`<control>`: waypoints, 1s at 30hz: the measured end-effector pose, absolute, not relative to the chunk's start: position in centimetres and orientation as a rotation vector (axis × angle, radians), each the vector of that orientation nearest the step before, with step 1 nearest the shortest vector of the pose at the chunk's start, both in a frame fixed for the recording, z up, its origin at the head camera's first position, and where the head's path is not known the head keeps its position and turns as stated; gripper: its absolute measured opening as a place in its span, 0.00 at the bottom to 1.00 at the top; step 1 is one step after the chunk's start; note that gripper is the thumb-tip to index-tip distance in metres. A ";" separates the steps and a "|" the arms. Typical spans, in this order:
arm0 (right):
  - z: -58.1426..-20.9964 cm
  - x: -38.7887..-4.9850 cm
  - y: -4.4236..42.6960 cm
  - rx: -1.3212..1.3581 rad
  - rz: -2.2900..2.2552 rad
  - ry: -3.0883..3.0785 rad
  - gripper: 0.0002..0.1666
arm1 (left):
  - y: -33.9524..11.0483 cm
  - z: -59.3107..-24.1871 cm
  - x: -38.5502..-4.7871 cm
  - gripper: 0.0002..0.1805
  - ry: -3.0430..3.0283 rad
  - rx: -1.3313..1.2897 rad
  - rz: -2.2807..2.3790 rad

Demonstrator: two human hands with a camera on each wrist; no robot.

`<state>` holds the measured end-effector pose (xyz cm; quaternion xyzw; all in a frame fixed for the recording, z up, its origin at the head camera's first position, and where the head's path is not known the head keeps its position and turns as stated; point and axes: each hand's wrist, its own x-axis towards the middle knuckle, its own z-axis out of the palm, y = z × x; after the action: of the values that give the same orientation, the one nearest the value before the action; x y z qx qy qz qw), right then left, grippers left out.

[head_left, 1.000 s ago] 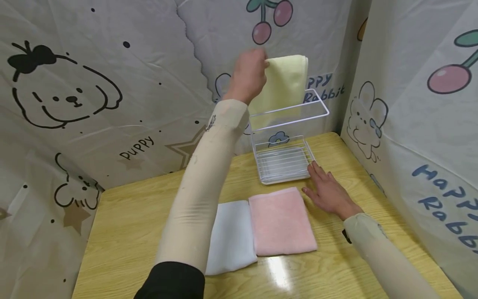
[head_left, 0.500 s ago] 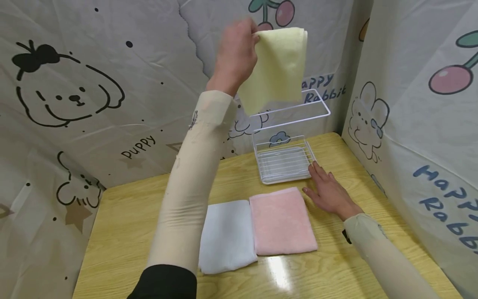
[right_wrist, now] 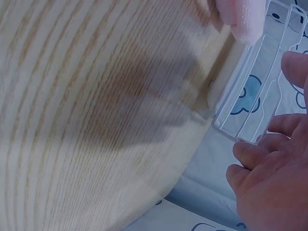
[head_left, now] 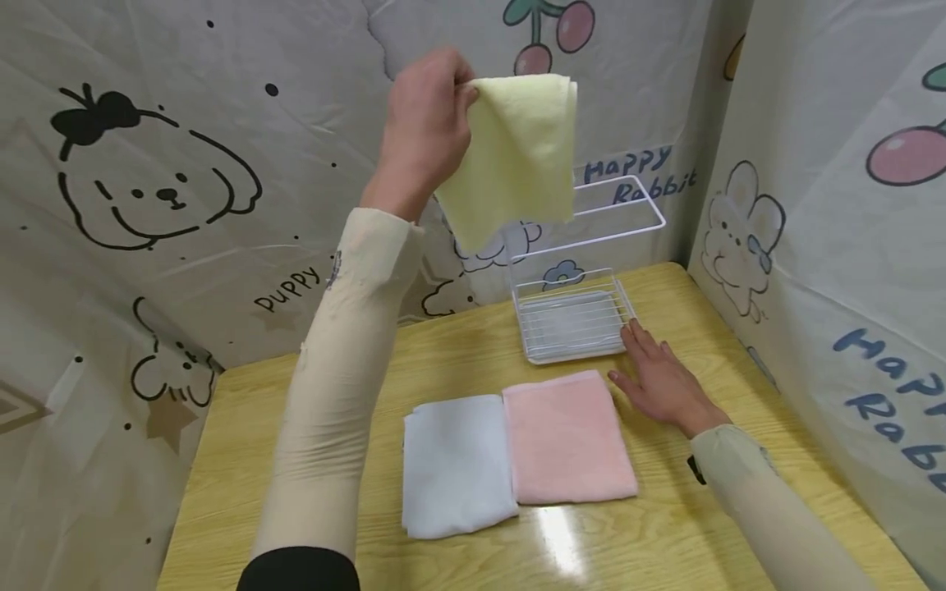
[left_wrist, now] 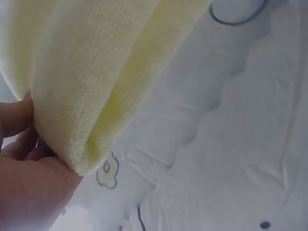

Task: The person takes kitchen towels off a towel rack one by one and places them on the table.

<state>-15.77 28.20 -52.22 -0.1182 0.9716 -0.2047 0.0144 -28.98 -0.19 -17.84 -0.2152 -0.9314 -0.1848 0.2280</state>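
My left hand (head_left: 429,123) pinches a folded pale yellow towel (head_left: 521,156) by its upper left corner, and the cloth hangs in the air in front of the white wire rack (head_left: 621,238). In the left wrist view, thumb and fingers grip the edge of the fuzzy yellow fabric. Low on the rack's right side, my right hand (head_left: 668,390) touches the frame with fairly straight fingertips. The right wrist view shows its fingers against the rack's wire. A folded pink towel (head_left: 571,439) lies flat on the table, side by side with a folded white towel (head_left: 458,468).
The rack has an upper bar loop and a lower wire basket over a tray (head_left: 572,328). It stands near the back edge of the wooden table (head_left: 310,460). Patterned cloth walls (head_left: 310,107) rise behind the table and along its sides.
My left hand has lifted the yellow towel up off the rack's upper bar, then drawn it left and slightly down. The right hand stays at the rack's side.
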 end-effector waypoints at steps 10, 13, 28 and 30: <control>-52.1 -15.7 28.2 -0.382 -0.658 3.013 0.47 | -5.1 -18.9 -27.1 0.09 -2.423 -0.678 -0.579; -52.1 -15.6 28.2 -0.377 -0.649 3.018 0.47 | -6.5 -19.7 -26.6 0.09 -2.393 -0.675 -0.598; -52.3 -15.7 28.3 -0.397 -0.680 3.013 0.47 | -13.8 -25.4 -23.5 0.08 -2.338 -0.651 -0.625; -52.4 -15.7 28.2 -0.397 -0.686 3.014 0.47 | -14.6 -26.2 -23.1 0.08 -2.347 -0.656 -0.621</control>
<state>-15.73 28.23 -52.41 -0.1274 0.9670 -0.2200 0.0126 -23.15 -14.58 -26.23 -0.2481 -0.8878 -0.2350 0.3081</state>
